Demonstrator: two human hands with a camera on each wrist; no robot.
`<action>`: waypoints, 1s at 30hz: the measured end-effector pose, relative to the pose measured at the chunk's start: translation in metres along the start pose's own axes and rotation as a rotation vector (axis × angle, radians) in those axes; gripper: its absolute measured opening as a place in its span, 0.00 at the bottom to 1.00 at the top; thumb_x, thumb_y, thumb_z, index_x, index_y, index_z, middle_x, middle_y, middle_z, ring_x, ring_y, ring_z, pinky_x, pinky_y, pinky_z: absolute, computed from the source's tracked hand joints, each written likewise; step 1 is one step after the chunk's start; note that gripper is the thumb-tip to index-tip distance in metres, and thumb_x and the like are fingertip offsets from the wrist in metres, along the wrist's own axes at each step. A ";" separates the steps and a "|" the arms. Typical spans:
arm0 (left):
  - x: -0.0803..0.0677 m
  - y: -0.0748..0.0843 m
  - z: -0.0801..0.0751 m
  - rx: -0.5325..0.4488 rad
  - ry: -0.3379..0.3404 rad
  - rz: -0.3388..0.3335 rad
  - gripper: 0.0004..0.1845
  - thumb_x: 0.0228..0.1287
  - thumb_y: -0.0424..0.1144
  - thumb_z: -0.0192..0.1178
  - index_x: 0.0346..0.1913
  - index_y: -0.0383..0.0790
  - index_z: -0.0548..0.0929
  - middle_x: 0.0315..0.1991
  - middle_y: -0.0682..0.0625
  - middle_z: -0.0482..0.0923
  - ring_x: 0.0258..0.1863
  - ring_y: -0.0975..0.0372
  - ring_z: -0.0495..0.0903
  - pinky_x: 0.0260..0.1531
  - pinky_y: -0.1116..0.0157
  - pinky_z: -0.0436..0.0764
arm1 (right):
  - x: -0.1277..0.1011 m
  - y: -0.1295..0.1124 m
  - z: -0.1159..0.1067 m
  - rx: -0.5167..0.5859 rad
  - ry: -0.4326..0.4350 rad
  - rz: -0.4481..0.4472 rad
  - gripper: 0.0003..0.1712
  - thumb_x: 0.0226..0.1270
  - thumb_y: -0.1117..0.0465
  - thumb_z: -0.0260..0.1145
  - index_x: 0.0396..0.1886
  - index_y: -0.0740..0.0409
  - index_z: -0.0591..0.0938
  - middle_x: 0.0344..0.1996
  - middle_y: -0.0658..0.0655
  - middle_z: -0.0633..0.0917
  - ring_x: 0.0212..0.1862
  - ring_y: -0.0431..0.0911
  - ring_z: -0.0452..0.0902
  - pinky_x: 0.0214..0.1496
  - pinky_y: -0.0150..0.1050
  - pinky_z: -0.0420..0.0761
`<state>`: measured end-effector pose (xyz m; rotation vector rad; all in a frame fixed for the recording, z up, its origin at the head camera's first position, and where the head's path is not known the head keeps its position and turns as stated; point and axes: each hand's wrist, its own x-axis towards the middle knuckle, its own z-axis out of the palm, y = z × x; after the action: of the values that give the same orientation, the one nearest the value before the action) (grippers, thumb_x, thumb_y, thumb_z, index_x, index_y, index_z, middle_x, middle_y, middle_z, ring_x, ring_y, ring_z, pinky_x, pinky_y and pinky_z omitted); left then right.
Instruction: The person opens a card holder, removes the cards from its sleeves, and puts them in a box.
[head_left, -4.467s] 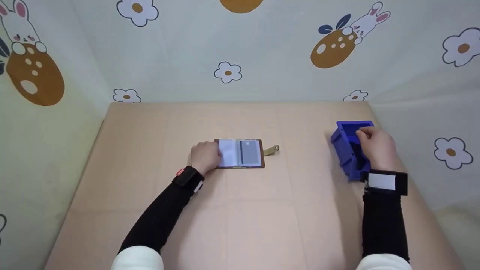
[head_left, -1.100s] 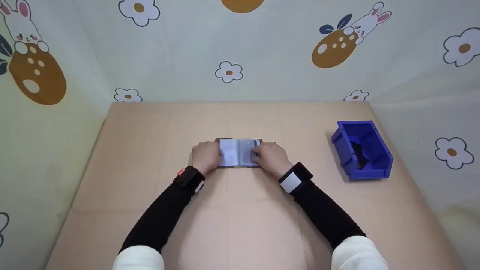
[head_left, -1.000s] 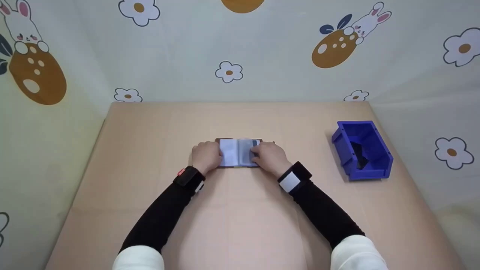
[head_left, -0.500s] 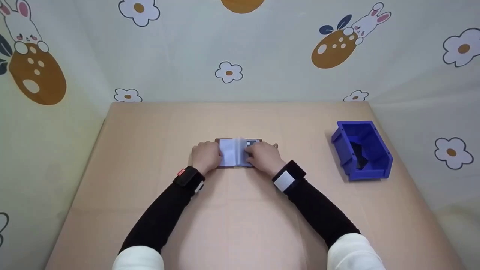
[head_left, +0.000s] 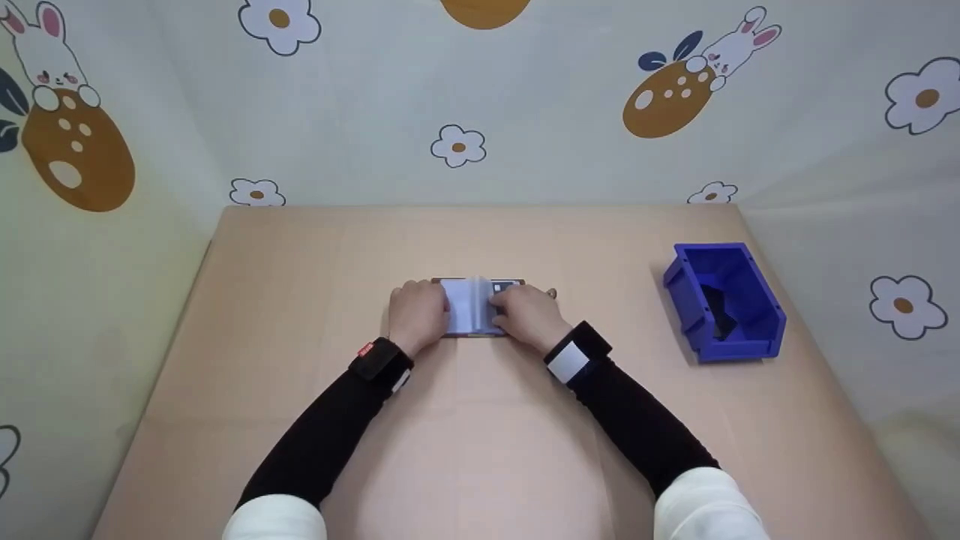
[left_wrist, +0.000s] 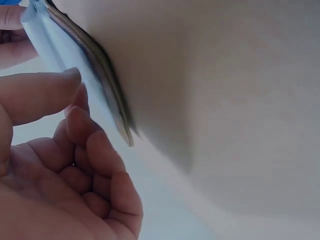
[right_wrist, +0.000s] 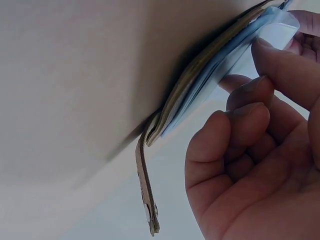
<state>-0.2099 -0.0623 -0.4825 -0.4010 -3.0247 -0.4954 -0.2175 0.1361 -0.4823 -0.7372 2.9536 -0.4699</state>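
A brown card holder (head_left: 480, 309) lies open at the middle of the tan surface (head_left: 480, 420). Its left side is pressed down by the left hand (head_left: 418, 316), fingers loosely curled. A clear plastic sleeve (head_left: 472, 307) is pinched upright by the right hand (head_left: 527, 319). A blue plastic bin (head_left: 724, 300) stands well apart to the right.

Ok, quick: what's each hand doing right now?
Left hand: rests on the left side of the open card holder, fingers relaxed.
Right hand: pinches a clear sleeve page of the holder, lifting it.
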 end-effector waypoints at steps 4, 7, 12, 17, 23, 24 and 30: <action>-0.002 0.011 -0.001 -0.035 0.035 0.067 0.04 0.56 0.36 0.65 0.30 0.40 0.88 0.33 0.45 0.82 0.36 0.49 0.77 0.38 0.52 0.72 | 0.000 0.001 0.000 0.003 0.020 -0.020 0.09 0.58 0.63 0.72 0.25 0.55 0.79 0.25 0.55 0.81 0.32 0.51 0.77 0.37 0.48 0.77; -0.003 0.019 0.001 -0.044 0.031 0.132 0.08 0.54 0.40 0.70 0.34 0.41 0.88 0.36 0.46 0.81 0.39 0.50 0.76 0.41 0.52 0.70 | 0.000 0.001 0.000 0.007 0.029 -0.026 0.10 0.57 0.64 0.72 0.23 0.55 0.78 0.23 0.54 0.79 0.30 0.51 0.75 0.35 0.48 0.76; -0.004 0.028 0.010 0.019 0.037 0.238 0.09 0.52 0.41 0.70 0.32 0.41 0.84 0.33 0.48 0.79 0.37 0.51 0.75 0.40 0.53 0.70 | 0.000 0.001 0.000 0.016 0.029 -0.018 0.09 0.57 0.65 0.72 0.23 0.55 0.79 0.22 0.53 0.79 0.30 0.50 0.75 0.34 0.48 0.75; -0.002 0.032 0.016 0.067 0.069 0.293 0.08 0.53 0.39 0.69 0.30 0.41 0.82 0.31 0.47 0.77 0.35 0.51 0.75 0.38 0.53 0.71 | 0.000 0.001 0.000 0.017 0.034 -0.018 0.06 0.57 0.66 0.71 0.24 0.55 0.81 0.22 0.53 0.81 0.31 0.52 0.77 0.35 0.50 0.76; -0.001 0.032 0.015 0.055 0.078 0.315 0.08 0.54 0.40 0.70 0.29 0.40 0.82 0.30 0.47 0.77 0.36 0.50 0.75 0.39 0.52 0.71 | 0.000 0.003 0.000 0.018 0.030 -0.024 0.05 0.56 0.67 0.71 0.25 0.55 0.82 0.23 0.53 0.81 0.32 0.52 0.78 0.36 0.50 0.76; -0.002 0.032 0.015 0.048 0.080 0.317 0.08 0.54 0.40 0.70 0.29 0.41 0.82 0.30 0.47 0.77 0.36 0.50 0.75 0.39 0.52 0.71 | 0.000 0.003 0.000 0.019 0.030 -0.021 0.05 0.55 0.67 0.71 0.27 0.54 0.83 0.23 0.53 0.82 0.32 0.51 0.77 0.35 0.50 0.76; -0.001 0.029 0.013 0.007 0.106 0.340 0.04 0.56 0.39 0.68 0.31 0.42 0.84 0.32 0.48 0.78 0.37 0.51 0.76 0.40 0.52 0.71 | -0.001 0.004 0.000 -0.027 0.040 0.018 0.05 0.56 0.65 0.72 0.31 0.51 0.85 0.28 0.54 0.84 0.33 0.50 0.78 0.31 0.52 0.74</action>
<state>-0.2014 -0.0322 -0.4865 -0.8387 -2.7722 -0.4620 -0.2185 0.1403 -0.4841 -0.7114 3.0068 -0.4492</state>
